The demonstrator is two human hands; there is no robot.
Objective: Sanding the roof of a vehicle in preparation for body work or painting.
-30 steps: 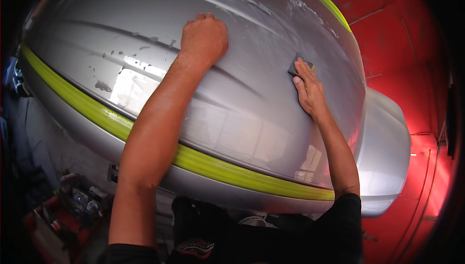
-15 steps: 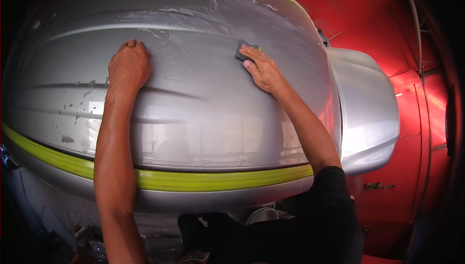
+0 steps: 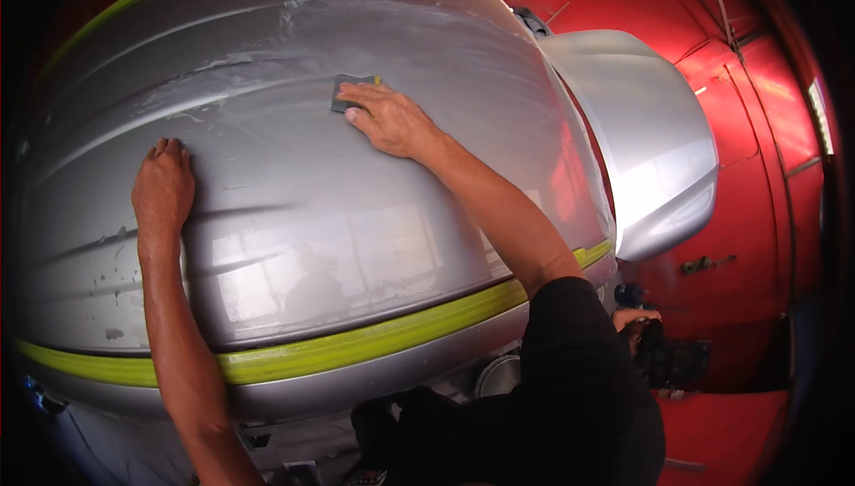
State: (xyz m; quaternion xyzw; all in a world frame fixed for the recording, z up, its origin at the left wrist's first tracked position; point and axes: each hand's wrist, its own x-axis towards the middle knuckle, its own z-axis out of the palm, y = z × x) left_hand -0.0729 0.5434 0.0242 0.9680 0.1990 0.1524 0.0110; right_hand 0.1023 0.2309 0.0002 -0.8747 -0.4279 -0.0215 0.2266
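Your right hand now sits nearer the middle of the frame than half a second ago, fingers pressed flat on a small dark sanding pad against the silver car panel, just above centre. Your left hand lies at centre left, fingers together, palm down on the same panel, holding nothing. A yellow-green tape strip runs along the panel's lower edge.

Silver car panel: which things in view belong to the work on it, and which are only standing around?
In use:
- silver panel
- dark sanding block
- right hand, pressing the block
- left hand, flat on the panel
- yellow-green masking tape

Only nearby:
- silver mirror housing
- red bodywork
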